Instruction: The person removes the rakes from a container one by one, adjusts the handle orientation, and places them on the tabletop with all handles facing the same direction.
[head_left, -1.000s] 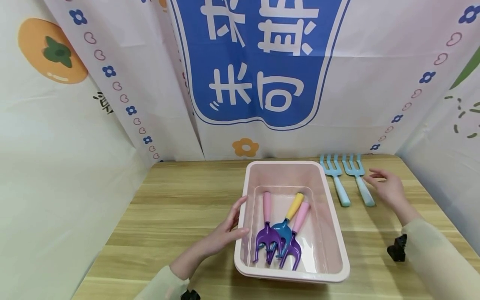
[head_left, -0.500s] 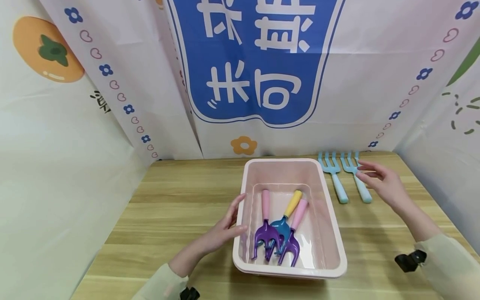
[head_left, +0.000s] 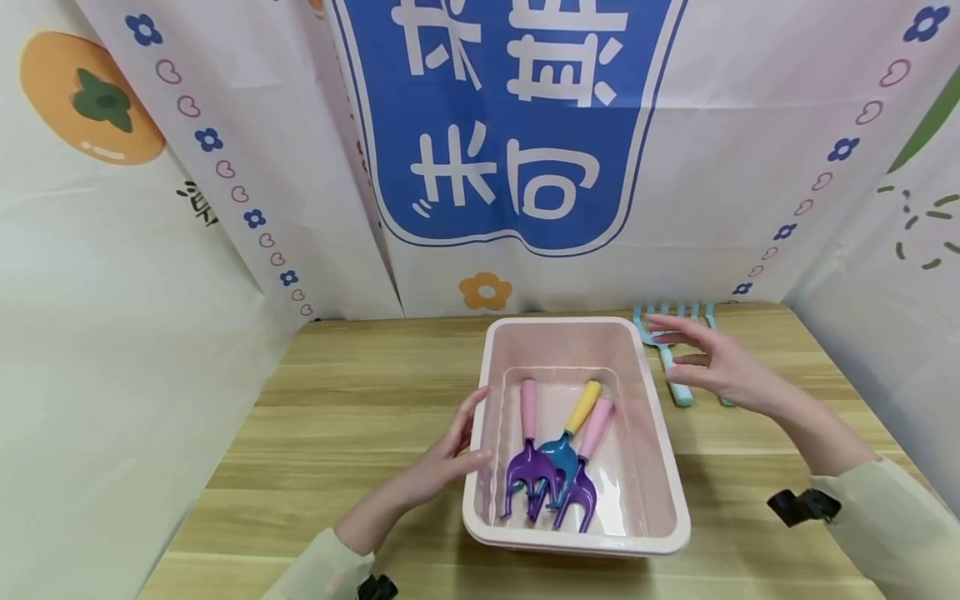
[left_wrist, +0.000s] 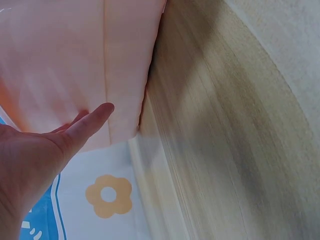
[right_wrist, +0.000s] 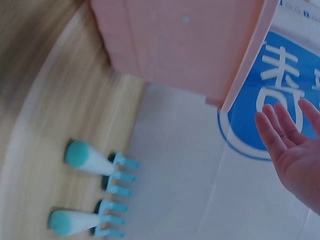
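A pink plastic bin (head_left: 577, 543) stands on the wooden table. Against its left wall my left hand (head_left: 444, 457) rests with fingers extended and the thumb by the rim. Inside lie two purple hand forks with pink handles, one on the left (head_left: 529, 408) and one on the right (head_left: 596, 427), with a blue fork with a yellow handle (head_left: 582, 407) between them. Beyond the bin's right side, my right hand (head_left: 712, 371) hovers with spread fingers and holds nothing. Below it are two light blue hand forks, one near the bin (right_wrist: 90, 157) and another (right_wrist: 76, 223) beside it, partly hidden in the head view.
Wooden tabletop (head_left: 360, 400) extends left of the bin. A printed white cloth with a blue panel (head_left: 517, 150) hangs along the table's back edge. More white cloth encloses both sides.
My right hand has moved left, from beside the outer light blue fork to above both, nearer the bin. My left hand has stayed at the bin's wall.
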